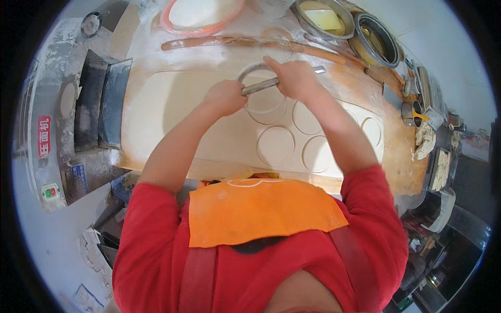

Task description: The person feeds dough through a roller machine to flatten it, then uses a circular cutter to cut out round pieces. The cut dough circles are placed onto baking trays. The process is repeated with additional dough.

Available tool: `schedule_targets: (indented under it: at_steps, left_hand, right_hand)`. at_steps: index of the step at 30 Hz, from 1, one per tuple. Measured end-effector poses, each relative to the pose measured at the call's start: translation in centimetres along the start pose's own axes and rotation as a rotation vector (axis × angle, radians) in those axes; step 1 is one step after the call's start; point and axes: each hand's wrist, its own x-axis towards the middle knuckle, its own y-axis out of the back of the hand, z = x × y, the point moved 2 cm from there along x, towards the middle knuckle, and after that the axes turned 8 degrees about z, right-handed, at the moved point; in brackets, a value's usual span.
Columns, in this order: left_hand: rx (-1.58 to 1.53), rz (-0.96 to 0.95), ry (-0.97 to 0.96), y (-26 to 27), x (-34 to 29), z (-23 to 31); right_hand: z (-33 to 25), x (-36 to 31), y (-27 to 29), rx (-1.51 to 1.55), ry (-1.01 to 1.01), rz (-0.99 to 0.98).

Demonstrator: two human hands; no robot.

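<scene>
Both my hands grip the metal bar handle of a round dough cutter [261, 86], whose ring stands on a wide, flat dough sheet [209, 141]. Closed round the bar's left end is my left hand [227, 97]. My right hand [296, 78] wraps the bar further right, and a short piece of the bar sticks out beyond it. Several round outlines are cut in the sheet to the right, among them one dough round [275, 146] just nearer me than the cutter. My right forearm hides part of the sheet.
Beyond the dough a long wooden rolling pin [209, 43] lies across the floury wooden table [404, 169]. A pink basin [166, 21] of white flour and two metal bowls, one nearer the right [360, 44], stand at the back. A grey machine [57, 99] adjoins the table's left end.
</scene>
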Motion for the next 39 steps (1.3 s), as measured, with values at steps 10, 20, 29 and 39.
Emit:
schedule_targets:
  at_steps: [10, 20, 29, 39]
  left_hand:
    - [0.033, -0.257, -0.143, 4.4, 1.3, -8.0]
    - [-0.044, -0.091, -0.011, 3.8, 2.4, -13.5]
    - [-0.06, -0.567, 0.171, 4.1, -3.3, -20.9]
    - [0.087, -0.212, 0.113, 1.1, 0.9, -27.1]
  right_hand:
    - [-7.6, 1.9, -2.0, 0.043, -0.152, 0.029]
    - [-8.9, 9.5, -2.4, -0.024, 0.042, 0.096]
    - [-16.9, 9.5, -7.5, 0.165, 0.065, -0.28]
    - [-18.1, 18.5, -7.6, 0.044, 0.341, -0.009]
